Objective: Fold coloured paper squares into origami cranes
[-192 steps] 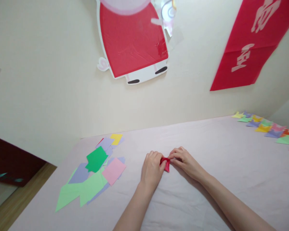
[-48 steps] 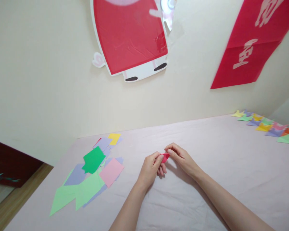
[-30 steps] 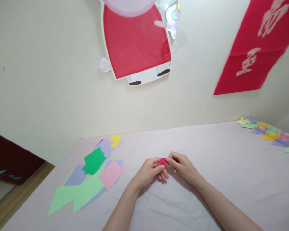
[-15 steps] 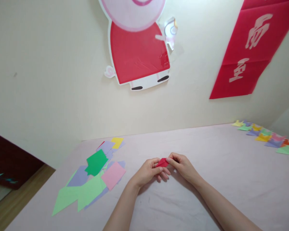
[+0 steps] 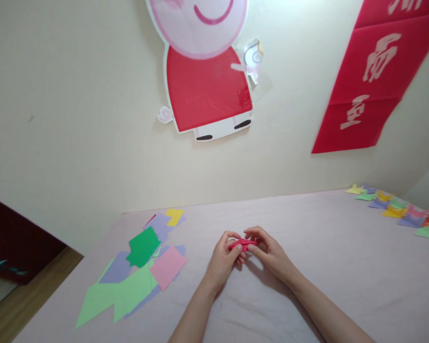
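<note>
A small folded red paper (image 5: 243, 243) is held between my two hands, just above the pale sheet (image 5: 289, 305). My left hand (image 5: 226, 256) pinches its left part, thumb on the near side and fingers behind. On the right end, my right hand (image 5: 268, 247) has its thumb against the paper, with the index finger curled over the far side. The paper shows a wide pointed shape with a peak in the middle. Its underside is hidden by my fingers.
Loose coloured paper sheets lie at the left, among them a green sheet (image 5: 144, 247), a pink sheet (image 5: 168, 267) and light green sheets (image 5: 132, 290). Along the right edge runs a row of several folded paper pieces (image 5: 395, 211). A wall (image 5: 93, 143) stands behind.
The red paper has turned from a slant to lie level, and its outline is now wider with a central peak. My right thumb has moved to its near side. The view has tilted up slightly.
</note>
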Tool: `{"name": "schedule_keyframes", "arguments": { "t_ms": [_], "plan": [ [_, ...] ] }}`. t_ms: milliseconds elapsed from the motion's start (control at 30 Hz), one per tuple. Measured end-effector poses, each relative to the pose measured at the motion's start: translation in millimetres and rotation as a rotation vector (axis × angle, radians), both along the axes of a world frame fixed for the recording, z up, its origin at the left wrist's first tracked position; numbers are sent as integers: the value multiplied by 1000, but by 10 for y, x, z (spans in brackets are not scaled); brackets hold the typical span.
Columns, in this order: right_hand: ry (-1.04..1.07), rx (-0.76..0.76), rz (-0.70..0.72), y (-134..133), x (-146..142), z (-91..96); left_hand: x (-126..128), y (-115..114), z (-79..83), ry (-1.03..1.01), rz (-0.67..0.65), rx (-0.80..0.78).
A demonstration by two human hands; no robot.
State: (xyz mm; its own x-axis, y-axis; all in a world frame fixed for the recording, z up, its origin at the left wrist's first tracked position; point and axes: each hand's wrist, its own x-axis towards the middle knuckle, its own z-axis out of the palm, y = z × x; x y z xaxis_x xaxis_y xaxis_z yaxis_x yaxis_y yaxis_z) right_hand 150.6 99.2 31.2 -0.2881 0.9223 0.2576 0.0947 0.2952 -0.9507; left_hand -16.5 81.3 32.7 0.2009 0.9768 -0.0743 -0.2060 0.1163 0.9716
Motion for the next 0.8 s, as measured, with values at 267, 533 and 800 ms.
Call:
{"name": "schedule_keyframes", "arguments": {
  "t_ms": [267,533,800],
  "plan": [
    [-45,147,34,9,7,33,-79,7,26,-27,-33,9],
    [-30,104,47,-6,13,29,-104,-22,61,-9,-91,23],
    [-6,28,47,4,-7,30,-82,-11,21,-24,-68,26]
  ]
}}
